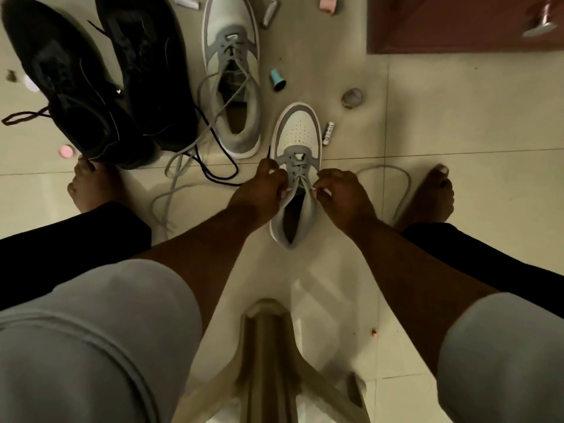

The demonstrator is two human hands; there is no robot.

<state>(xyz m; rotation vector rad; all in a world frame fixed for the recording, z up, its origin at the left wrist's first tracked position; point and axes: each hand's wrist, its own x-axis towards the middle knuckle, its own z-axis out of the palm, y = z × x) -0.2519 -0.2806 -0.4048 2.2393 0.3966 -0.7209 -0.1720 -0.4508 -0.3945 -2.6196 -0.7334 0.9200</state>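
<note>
Your L grip [262, 187] holds the grey-white sneaker [299, 132] at its eyelet edge. R grip [343, 195] pinches the grey lace [407, 186] tip. Sneaker's on the floor [457, 117] btw your bare feet.

Legend, as I read it from my feed. Sneaker [300, 131]: smooth white perforated toe that looks like leather, with matt grey trim. Lace [381, 167]: grey woven cloth. Black shoes [91, 80]: matt mesh cloth. Floor [457, 132]: glossy cream tile. Stool [265, 346]: smooth plastic.
</note>
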